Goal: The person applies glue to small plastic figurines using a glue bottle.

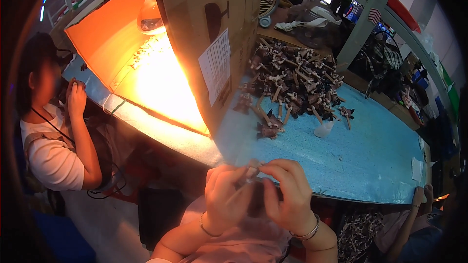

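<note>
Both my hands are raised at the near edge of the blue table, fingers closed in pinches that nearly meet. Between the fingertips is a small toy figure (252,171), pale and brown, mostly covered by the fingers. My left hand (225,196) grips it from the left, and my right hand (291,192) pinches it from the right. Beyond them lies a large heap of similar brown toy figures (297,80), some with long tan sticks. One figure (270,125) lies at the heap's near side. Close by stands a small translucent white cup (324,128).
At the left, a cardboard box (239,24) surrounds a glowing lamp (150,17) over small pieces. A co-worker (53,136) sits left of it. Another person's hands (421,195) are at the table's right end, near a container of figures (358,234). A metal post (368,19) rises behind.
</note>
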Available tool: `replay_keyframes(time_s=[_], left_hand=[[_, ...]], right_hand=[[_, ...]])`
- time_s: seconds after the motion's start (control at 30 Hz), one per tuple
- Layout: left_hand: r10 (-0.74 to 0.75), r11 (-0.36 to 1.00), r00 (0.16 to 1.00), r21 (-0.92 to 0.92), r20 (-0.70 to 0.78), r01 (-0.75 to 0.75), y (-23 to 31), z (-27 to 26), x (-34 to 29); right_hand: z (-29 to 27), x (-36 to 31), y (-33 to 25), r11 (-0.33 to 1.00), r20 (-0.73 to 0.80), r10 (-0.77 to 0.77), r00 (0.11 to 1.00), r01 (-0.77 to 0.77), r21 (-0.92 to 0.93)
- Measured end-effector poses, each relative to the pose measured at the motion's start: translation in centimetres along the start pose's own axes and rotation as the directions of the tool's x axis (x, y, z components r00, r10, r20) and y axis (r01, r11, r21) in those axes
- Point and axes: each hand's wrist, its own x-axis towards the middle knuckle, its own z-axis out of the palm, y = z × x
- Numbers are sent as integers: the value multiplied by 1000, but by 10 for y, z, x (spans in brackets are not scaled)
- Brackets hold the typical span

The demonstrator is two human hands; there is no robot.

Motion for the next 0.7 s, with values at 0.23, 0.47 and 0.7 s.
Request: replay_keyframes(time_s=[0.23, 0.47, 0.7], left_hand=[[-286, 900, 958, -333, 31, 280, -3, 15, -9], [-107, 959, 963, -231, 246, 165, 6, -9, 4], [-52, 933, 953, -325, 300, 154, 9, -13, 29]], right_hand=[[11, -4, -3, 988, 85, -9, 996, 22, -156], [5, -17, 34, 889, 91, 211, 973, -230, 396], [6, -32, 29, 371, 233, 285, 930, -331, 867]])
